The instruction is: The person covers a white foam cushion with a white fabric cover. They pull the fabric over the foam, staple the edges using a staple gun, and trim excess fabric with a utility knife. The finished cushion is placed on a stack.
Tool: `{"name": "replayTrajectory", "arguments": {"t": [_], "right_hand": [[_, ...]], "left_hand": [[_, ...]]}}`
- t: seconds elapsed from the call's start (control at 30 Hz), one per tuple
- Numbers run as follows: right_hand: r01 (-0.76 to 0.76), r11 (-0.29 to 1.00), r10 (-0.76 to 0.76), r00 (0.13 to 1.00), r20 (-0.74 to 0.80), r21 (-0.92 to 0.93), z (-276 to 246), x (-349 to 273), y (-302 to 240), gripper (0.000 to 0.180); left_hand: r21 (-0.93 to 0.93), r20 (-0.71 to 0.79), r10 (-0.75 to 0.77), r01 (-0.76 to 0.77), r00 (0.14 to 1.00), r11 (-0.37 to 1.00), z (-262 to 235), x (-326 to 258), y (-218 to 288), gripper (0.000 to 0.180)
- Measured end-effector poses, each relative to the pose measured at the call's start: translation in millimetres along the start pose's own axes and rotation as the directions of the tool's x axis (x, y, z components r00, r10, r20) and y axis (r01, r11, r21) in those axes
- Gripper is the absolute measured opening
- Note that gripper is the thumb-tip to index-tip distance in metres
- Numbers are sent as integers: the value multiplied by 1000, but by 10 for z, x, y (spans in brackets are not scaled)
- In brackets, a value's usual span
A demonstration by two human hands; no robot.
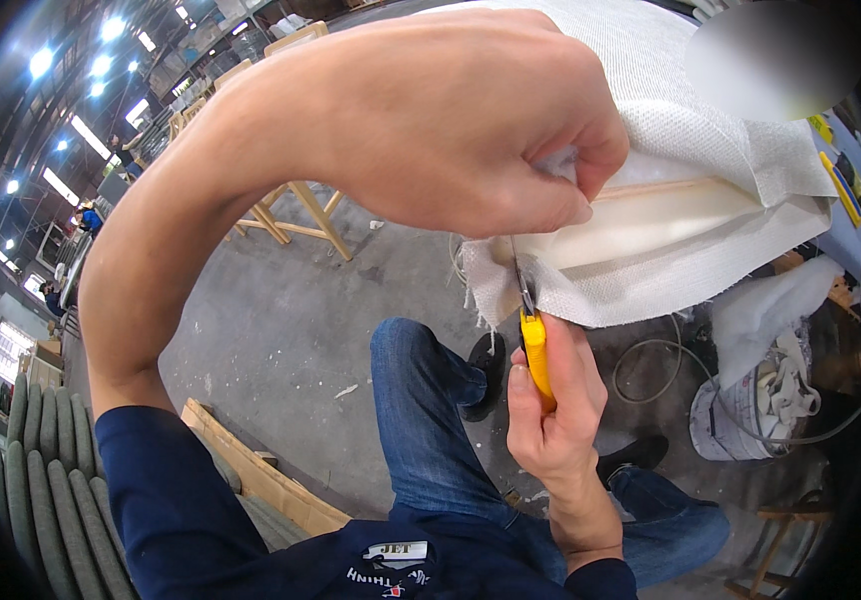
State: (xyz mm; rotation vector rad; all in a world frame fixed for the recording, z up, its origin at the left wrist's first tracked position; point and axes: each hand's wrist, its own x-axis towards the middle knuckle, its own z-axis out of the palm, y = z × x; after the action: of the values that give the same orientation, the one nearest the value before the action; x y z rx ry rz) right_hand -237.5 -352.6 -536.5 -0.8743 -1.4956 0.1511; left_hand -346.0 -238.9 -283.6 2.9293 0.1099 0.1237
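- Right hand [551,400] is closed tight round a yellow knife [535,355], blade up, its tip touching the lower edge of the white fabric [671,280].
- Left hand [471,120] reaches over from above, fingers pinched shut on a fold of that fabric just above the blade, pulling it taut.
- The fabric wraps a pale foam pad [641,225]; the pad shows bare at the open end.
- By my reckoning the trimming is early: the cut sits at the frayed corner, and the long edge running right looks uncut.
- Below, grey floor [291,320], a bucket [741,420], wooden frames [296,215].
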Motion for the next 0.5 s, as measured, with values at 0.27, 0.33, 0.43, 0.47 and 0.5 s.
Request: {"name": "replayTrajectory", "arguments": {"t": [0.27, 0.33, 0.43, 0.47, 0.5], "right_hand": [[2, 1000, -2, 1000, 11, 5, -9, 62, -28, 49], [21, 1000, -21, 1000, 10, 4, -31, 116, -24, 49], [17, 998, -19, 1000, 23, 54, -37, 144, -58, 48], [5, 998, -7, 1000, 28, 61, -38, 145, -64, 48], [-9, 998, 7, 1000, 27, 57, -54, 149, -57, 48]], "left_hand": [[-80, 162, 105, -93, 981, 992, -171, 73, -160, 12], [32, 105, 115, -119, 988, 992, -129, 88, -61, 12], [-7, 8, 81, -81, 997, 997, -22, 34, -59, 11], [-73, -18, 63, -64, 998, 995, 28, 6, -121, 11], [-195, -22, 43, -47, 999, 980, 126, 9, -276, 11]]}}
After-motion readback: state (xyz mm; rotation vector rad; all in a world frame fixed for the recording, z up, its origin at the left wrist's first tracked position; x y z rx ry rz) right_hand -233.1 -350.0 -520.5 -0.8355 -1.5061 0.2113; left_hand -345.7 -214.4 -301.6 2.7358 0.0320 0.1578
